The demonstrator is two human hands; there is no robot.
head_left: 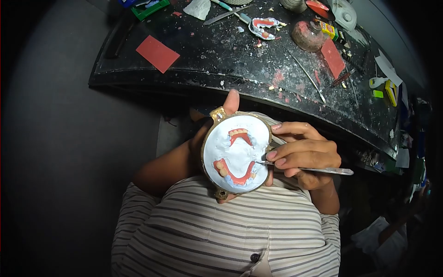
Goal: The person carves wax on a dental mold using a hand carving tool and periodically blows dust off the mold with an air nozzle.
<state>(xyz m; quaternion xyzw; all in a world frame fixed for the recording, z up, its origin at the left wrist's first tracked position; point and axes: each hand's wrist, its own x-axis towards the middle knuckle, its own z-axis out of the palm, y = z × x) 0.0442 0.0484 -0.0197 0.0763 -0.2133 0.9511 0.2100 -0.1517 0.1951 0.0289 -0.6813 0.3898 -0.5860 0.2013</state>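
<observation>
A round brass denture flask (206, 173) filled with white plaster is held in front of my chest. Two pink wax denture bases with teeth sit in the plaster: a small upper piece (239, 136) and a larger curved one (230, 177) nearer my body. My left hand (231, 101) grips the flask from beneath; its thumb shows at the far rim, and most of the palm is hidden. Pinched in my right hand (307, 152) is a slim metal wax carver (330, 171), its tip at the plaster beside the larger base's right end. My right fingertips rest by the flask's rim.
Beyond the flask runs a black workbench (207, 60) strewn with scraps. On it lie pink wax sheets (158, 53), a plaster dental model (265, 28), a glass spirit lamp (308, 36) and a long metal tool (307, 76). Another person's arm (399, 221) appears at right.
</observation>
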